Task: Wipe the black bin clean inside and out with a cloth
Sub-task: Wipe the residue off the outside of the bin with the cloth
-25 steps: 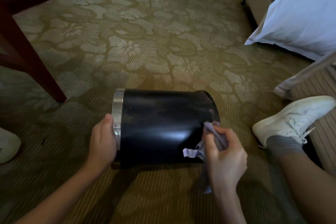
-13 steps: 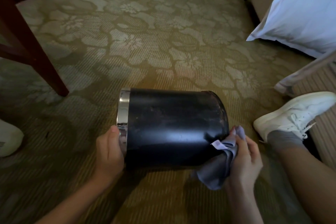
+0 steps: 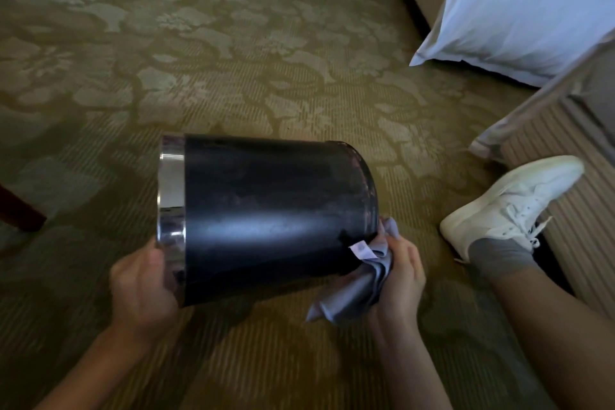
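The black bin (image 3: 266, 210) lies on its side above the carpet, its silver rim band at the left and its scuffed base at the right. My left hand (image 3: 141, 289) grips the rim end from below. My right hand (image 3: 399, 280) holds a grey cloth (image 3: 359, 289) with a white tag, pressed against the bin's lower base edge. The bin's inside faces left and is hidden from me.
Patterned olive carpet (image 3: 233, 60) covers the floor. A white pillow (image 3: 525, 7) and a bed edge stand at the upper right. My leg with a white sneaker (image 3: 509, 206) stretches out at the right. A dark wooden furniture leg (image 3: 16, 210) stands at the left edge.
My right hand slid the cloth from the bin's side wall rightward to the base edge. The bin's base end tilted slightly down toward that hand.
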The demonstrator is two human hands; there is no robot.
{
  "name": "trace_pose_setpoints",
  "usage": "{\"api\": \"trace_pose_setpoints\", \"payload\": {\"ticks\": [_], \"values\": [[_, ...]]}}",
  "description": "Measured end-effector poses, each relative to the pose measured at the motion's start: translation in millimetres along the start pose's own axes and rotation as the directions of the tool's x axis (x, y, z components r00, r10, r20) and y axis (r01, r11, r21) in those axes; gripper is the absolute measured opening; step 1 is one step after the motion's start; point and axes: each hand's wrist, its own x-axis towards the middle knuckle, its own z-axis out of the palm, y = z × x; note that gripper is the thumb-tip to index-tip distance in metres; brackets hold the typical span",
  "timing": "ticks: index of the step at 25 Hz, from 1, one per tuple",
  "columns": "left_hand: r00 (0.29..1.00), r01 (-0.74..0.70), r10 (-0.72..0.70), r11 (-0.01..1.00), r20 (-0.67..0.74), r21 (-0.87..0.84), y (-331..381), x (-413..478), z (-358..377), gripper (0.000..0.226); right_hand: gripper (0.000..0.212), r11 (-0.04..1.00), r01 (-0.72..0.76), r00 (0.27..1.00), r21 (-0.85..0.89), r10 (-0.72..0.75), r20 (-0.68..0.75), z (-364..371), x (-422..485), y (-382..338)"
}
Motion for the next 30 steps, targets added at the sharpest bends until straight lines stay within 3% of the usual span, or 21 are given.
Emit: {"api": "trace_pose_setpoints", "payload": {"ticks": [2, 4, 7, 10, 12, 13, 15, 16, 17, 21, 23, 24, 25, 27, 29, 30], "values": [[0.989, -0.147, 0.148, 0.975, 0.002, 0.166, -8.1, -11.7, -1.2, 0.032, 0.012, 0.969, 0.182, 0.983, -0.168, -0.182, 0.013, -5.1, -7.2, 0.4], [0.986, -0.155, 0.165, 0.944, -0.010, 0.291, -16.1, -22.4, -3.2, 0.037, 0.016, 0.842, 0.456, 0.890, -0.289, -0.437, 0.133, -5.9, -14.6, -7.9], [1.000, -0.015, 0.021, 0.956, -0.020, 0.292, -12.8, -26.4, -10.4, 0.035, 0.021, 0.587, 0.720, 0.694, -0.370, -0.599, 0.401, 1.8, -15.6, -24.7], [0.982, 0.167, -0.182, 0.962, 0.053, 0.214, 0.9, -28.0, -23.3, 0.030, 0.025, 0.365, 0.771, 0.629, -0.523, -0.568, 0.531, 9.4, -26.3, -13.4], [0.898, 0.428, -0.435, 0.899, 0.064, 0.098, 8.5, -28.1, -27.5, 0.026, 0.025, 0.365, 0.750, 0.645, -0.551, -0.587, 0.489, 5.2, -36.8, 0.6], [0.818, 0.574, -0.568, 0.817, 0.092, -0.058, 12.4, -19.4, -29.4, 0.039, 0.023, 0.367, 0.749, 0.644, -0.552, -0.598, 0.476, 2.9, -39.9, 4.4], [0.627, 0.752, -0.751, 0.512, 0.209, -0.416, 16.7, 8.6, -31.8, 0.067, 0.021, 0.368, 0.751, 0.642, -0.549, -0.604, 0.473, -3.5, -40.0, 5.2], [0.537, 0.791, -0.805, 0.376, 0.253, -0.483, 15.4, 22.7, -32.5, 0.063, 0.021, 0.360, 0.756, 0.634, -0.546, -0.609, 0.476, -5.7, -39.4, 4.3], [0.495, 0.814, -0.830, 0.338, 0.258, -0.473, 14.4, 30.6, -30.3, 0.057, 0.022, 0.355, 0.760, 0.629, -0.544, -0.612, 0.479, -8.0, -40.2, 3.5], [0.519, 0.786, -0.831, 0.373, 0.200, -0.493, 23.1, 24.0, -27.3, 0.045, 0.024, 0.399, 0.731, 0.665, -0.553, -0.598, 0.447, 6.3, -49.1, -9.3], [0.547, 0.766, -0.805, 0.371, 0.229, -0.525, 18.9, 16.2, -29.7, 0.046, 0.026, 0.421, 0.688, 0.708, -0.591, -0.570, 0.418, 24.0, -48.1, -22.6], [0.554, 0.764, -0.785, 0.346, 0.279, -0.545, 18.0, 13.9, -32.3, 0.047, 0.027, 0.413, 0.706, 0.694, -0.575, -0.563, 0.449, 33.7, -51.7, -29.6], [0.549, 0.768, -0.766, 0.304, 0.335, -0.563, 17.7, 14.2, -33.5, 0.047, 0.028, 0.382, 0.764, 0.638, -0.519, -0.565, 0.523, 43.5, -58.5, -35.1], [0.505, 0.786, -0.760, 0.210, 0.409, -0.581, 11.5, 17.4, -34.7, 0.046, 0.029, 0.267, 0.906, 0.423, -0.328, -0.550, 0.720, 64.3, -86.0, -29.1], [0.421, 0.805, -0.754, 0.055, 0.505, -0.590, 3.4, 22.1, -41.9, 0.052, 0.032, 0.088, 0.979, 0.203, -0.183, -0.480, 0.853, 80.3, -125.8, 3.6], [0.370, 0.809, -0.725, -0.056, 0.581, -0.585, 3.6, 23.7, -45.4, 0.055, 0.035, 0.014, 0.989, 0.137, -0.147, -0.458, 0.878, 85.4, -143.3, 24.4]]}}
